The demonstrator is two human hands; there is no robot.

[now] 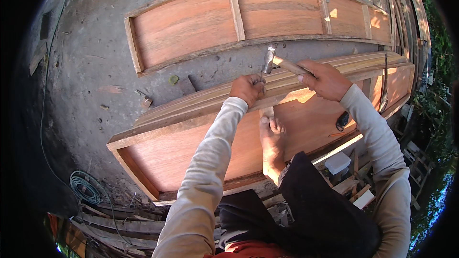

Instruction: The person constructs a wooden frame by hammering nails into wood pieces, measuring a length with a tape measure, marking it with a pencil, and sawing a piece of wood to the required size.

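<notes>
My right hand (326, 80) is wrapped round the wooden handle of a hammer (287, 64), and the metal head is raised over the near frame's far edge. Just below the head, my left hand (247, 89) pinches a thin nail (262, 74) against the stacked wooden strips (201, 96); the nail is small and partly hidden by my fingers. These strips run along the far side of a long wooden frame panel (179, 144) with a reddish plywood face. My bare foot (273, 145) rests on a crosspiece of this panel.
A second framed plywood panel (186, 21) lies on the concrete floor (91, 86) beyond. On the near panel are a dark tool with a black loop (342, 121), an orange pencil (338, 134) and a long handsaw (384, 83). Scrap wood, a white container (337, 162) and a coiled hose (85, 186) lie nearby.
</notes>
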